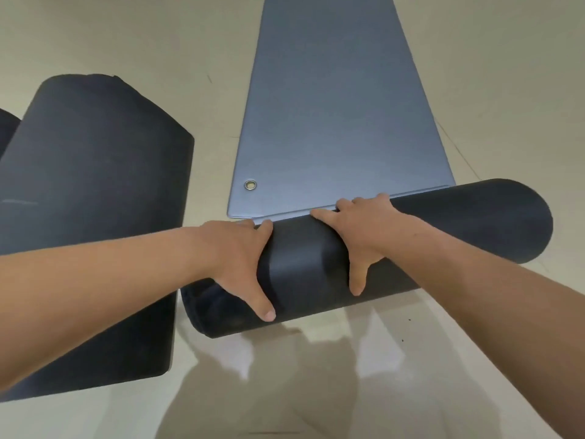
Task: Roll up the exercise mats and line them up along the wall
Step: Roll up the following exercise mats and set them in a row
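A black rolled mat point(474, 226) lies crosswise on the floor just in front of me. My left hand point(240, 261) grips it near its left end, fingers curved over the top and thumb spread down the near side. My right hand point(367, 229) holds the roll near its middle in the same way, its fingertips reaching the far side. Beyond the roll, a blue-grey mat point(332, 106) lies flat and stretches away from me. The roll rests against this mat's near edge and covers its near right corner.
A second black rolled mat point(95, 185), thicker, lies lengthwise at the left. A sliver of another dark roll point(6, 128) shows at the far left edge. The flat mat has a metal eyelet point(250, 185) at its near left corner. Pale tiled floor point(316, 375) surrounds everything.
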`<state>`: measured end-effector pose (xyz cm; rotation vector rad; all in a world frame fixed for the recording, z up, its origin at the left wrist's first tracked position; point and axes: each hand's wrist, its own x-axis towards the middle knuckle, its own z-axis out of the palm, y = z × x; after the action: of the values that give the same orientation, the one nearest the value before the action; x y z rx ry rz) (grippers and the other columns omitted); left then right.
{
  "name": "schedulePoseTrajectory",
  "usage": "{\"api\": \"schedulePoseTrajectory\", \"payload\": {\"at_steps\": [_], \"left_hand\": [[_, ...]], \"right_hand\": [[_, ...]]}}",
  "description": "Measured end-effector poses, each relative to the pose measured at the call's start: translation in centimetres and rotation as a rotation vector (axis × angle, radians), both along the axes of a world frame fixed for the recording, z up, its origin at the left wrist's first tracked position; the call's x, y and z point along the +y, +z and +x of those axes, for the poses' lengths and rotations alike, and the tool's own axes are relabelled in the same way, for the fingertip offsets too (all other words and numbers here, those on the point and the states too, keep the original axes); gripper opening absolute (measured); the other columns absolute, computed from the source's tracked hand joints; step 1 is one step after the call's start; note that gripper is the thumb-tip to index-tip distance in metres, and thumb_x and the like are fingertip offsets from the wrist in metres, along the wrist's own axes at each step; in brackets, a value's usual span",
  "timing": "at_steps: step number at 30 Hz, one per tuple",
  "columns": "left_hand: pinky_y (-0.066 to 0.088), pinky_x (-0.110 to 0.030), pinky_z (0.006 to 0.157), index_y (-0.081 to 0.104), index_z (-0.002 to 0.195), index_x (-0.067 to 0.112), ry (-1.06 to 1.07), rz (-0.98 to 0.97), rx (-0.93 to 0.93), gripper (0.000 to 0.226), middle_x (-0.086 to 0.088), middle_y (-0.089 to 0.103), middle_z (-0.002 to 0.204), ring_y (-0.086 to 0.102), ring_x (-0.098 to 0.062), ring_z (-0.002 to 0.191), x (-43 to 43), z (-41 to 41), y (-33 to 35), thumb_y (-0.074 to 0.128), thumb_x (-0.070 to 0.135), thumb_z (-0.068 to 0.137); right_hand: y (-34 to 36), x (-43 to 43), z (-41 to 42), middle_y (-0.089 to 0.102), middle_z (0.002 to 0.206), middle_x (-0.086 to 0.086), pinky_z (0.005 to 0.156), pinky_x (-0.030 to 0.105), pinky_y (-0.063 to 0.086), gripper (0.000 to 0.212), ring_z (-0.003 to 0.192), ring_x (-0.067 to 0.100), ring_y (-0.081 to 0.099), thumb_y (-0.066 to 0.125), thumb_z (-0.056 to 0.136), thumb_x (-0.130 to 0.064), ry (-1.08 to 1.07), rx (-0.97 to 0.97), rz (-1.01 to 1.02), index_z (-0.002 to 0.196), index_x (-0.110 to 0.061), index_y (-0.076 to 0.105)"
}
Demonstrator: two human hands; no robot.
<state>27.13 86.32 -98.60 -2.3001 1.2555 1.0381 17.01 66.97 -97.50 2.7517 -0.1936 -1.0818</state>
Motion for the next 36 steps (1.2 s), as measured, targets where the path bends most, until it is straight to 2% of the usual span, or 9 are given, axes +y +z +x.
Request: {"api": "schedulePoseTrajectory", "payload": {"at_steps": [4,10,13,16,19,25,30,34,36], "left_hand": [[0.055,-0.046,0.1,0.017,0.159,0.034,0.034,-0.171,-0.092,0.14,0.006,0.057,0.136,0.061,-0.025,0.119,1.0,1.2,-2.0,0.073,0.094,0.045],[0.051,-0.043,0.107,0.038,0.15,0.048,0.209,-0.209,0.156,0.115,0.018,0.059,0.135,0.061,-0.021,0.122,0.0,7.0,-2.3,0.092,0.077,0.052],[0.055,-0.045,0.105,0.045,0.14,0.051,0.261,-0.201,0.188,0.113,0.018,0.063,0.128,0.065,-0.017,0.114,-0.6,7.9,-3.0,0.095,0.076,0.043],[0.059,-0.043,0.098,0.054,0.128,0.05,0.334,-0.218,0.239,0.101,0.018,0.07,0.118,0.07,-0.014,0.106,-0.9,7.7,-3.4,0.099,0.068,0.039],[0.061,-0.042,0.096,0.061,0.126,0.046,0.448,-0.212,0.403,0.092,0.017,0.075,0.116,0.075,-0.014,0.104,0.0,5.7,-3.9,0.103,0.062,0.045],[0.057,-0.041,0.105,0.062,0.133,0.038,0.74,-0.263,0.694,0.073,0.014,0.078,0.118,0.076,-0.013,0.11,3.0,-1.3,-4.9,0.096,0.05,0.069],[0.056,-0.038,0.101,0.063,0.134,0.034,1.088,-0.327,0.798,0.059,0.013,0.079,0.119,0.077,-0.009,0.108,7.5,-6.1,-5.6,0.087,0.041,0.081],[0.057,-0.049,0.107,0.063,0.137,0.029,1.171,-0.273,0.82,0.073,0.006,0.079,0.122,0.076,-0.018,0.113,11.0,-5.4,-5.4,0.094,0.05,0.075],[0.062,-0.048,0.097,0.06,0.14,0.03,1.122,-0.282,0.701,0.088,0.005,0.079,0.119,0.077,-0.021,0.108,12.0,-3.4,-4.7,0.099,0.053,0.065]], "right_hand": [[0.2,-1.4,1.1,0.018,0.174,-0.001,0.107,0.057,0.044,0.148,0.155,0.033,0.033,0.099,0.048,-0.064,-0.117,-0.155,0.124,0.166,-0.048,0.011],[-4.8,-1.2,-6.8,-0.003,0.177,0.015,0.128,0.061,0.022,0.12,0.164,0.036,0.0,0.08,0.082,-0.064,-0.723,-1.047,0.221,0.17,-0.033,0.005],[-6.9,-0.5,-9.1,-0.008,0.177,0.001,0.125,0.06,0.032,0.141,0.161,0.034,0.016,0.086,0.076,-0.066,-1.563,-0.849,0.687,0.165,-0.041,-0.02],[-7.8,-0.5,-9.5,0.038,0.163,-0.005,0.098,0.063,0.058,0.133,0.141,0.034,0.05,0.093,0.063,-0.071,-1.935,-0.568,1.137,0.166,-0.037,0.015],[-8.0,-0.1,-9.0,0.061,0.141,-0.004,0.088,0.066,0.061,0.11,0.12,0.038,0.069,0.098,0.054,-0.069,-2.011,-0.498,1.422,0.145,-0.036,0.046],[-7.6,-1.1,-7.8,0.049,0.15,-0.014,0.099,0.066,0.056,0.125,0.13,0.03,0.058,0.096,0.06,-0.068,-1.827,-0.657,1.269,0.156,-0.049,0.018],[-7.1,0.1,-4.8,0.054,0.148,-0.025,0.084,0.039,0.057,0.117,0.124,0.01,0.063,0.098,0.07,-0.049,-1.335,-0.51,1.317,0.157,-0.059,0.02],[-8.2,2.5,-1.0,0.034,0.166,-0.021,0.115,0.049,0.049,0.134,0.146,0.012,0.049,0.1,0.067,-0.051,-1.171,-0.39,1.352,0.164,-0.058,0.008],[-8.7,4.4,0.6,0.042,0.162,-0.023,0.109,0.046,0.051,0.137,0.137,0.011,0.057,0.1,0.061,-0.059,-1.172,-0.349,1.336,0.165,-0.055,0.011]]}}
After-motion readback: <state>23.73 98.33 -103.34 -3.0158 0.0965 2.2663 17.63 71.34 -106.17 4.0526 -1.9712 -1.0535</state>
